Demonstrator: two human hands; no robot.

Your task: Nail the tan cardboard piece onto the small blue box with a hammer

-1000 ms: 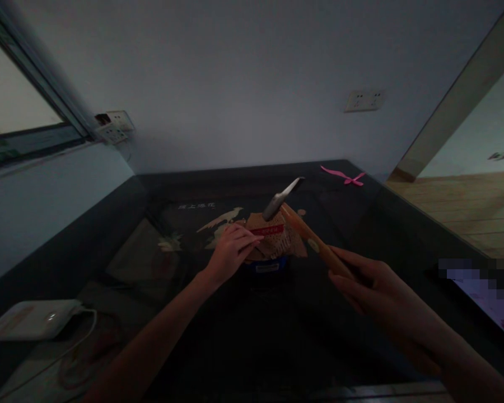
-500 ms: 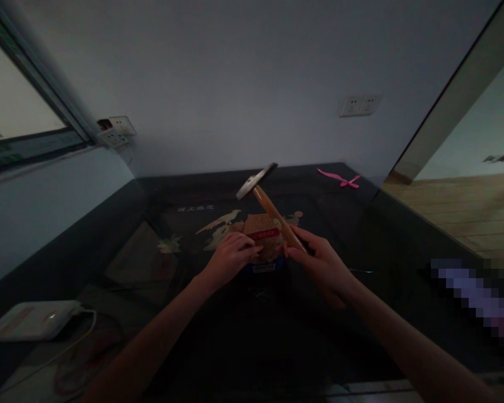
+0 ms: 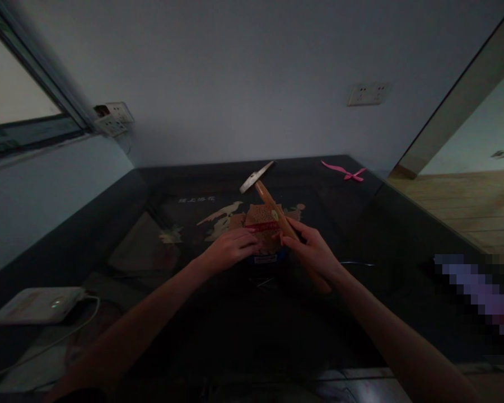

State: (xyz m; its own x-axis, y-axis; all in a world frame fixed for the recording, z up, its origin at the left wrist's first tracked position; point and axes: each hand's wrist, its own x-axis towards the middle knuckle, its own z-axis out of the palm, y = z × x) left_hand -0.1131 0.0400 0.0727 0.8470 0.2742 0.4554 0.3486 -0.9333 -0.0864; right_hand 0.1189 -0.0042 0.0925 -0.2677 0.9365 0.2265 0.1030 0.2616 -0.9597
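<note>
My right hand (image 3: 313,249) is closed round the wooden handle of a hammer (image 3: 266,194). Its metal head points up and away, above the dark table. Behind the handle stands a small brown speckled package (image 3: 264,213) with a red band and a blue lower edge bearing a pale label. On the package's left side, the fingers of my left hand (image 3: 231,249) are bent against it, holding it. The handle crosses in front of the package's right part. Dim light hides the fingertips and the package's underside.
A white flat device (image 3: 37,306) with a cable lies at the left. A pink ribbon (image 3: 348,173) is at the back right. Thin shiny pieces (image 3: 262,282) lie before the package, and a thin strip (image 3: 357,263) lies right. A pixelated object (image 3: 474,285) is at the right edge.
The hammer's head sits slightly lower relative to the package, its handle still in my right hand. My left hand stays at the package. The whole view has shifted a little.
</note>
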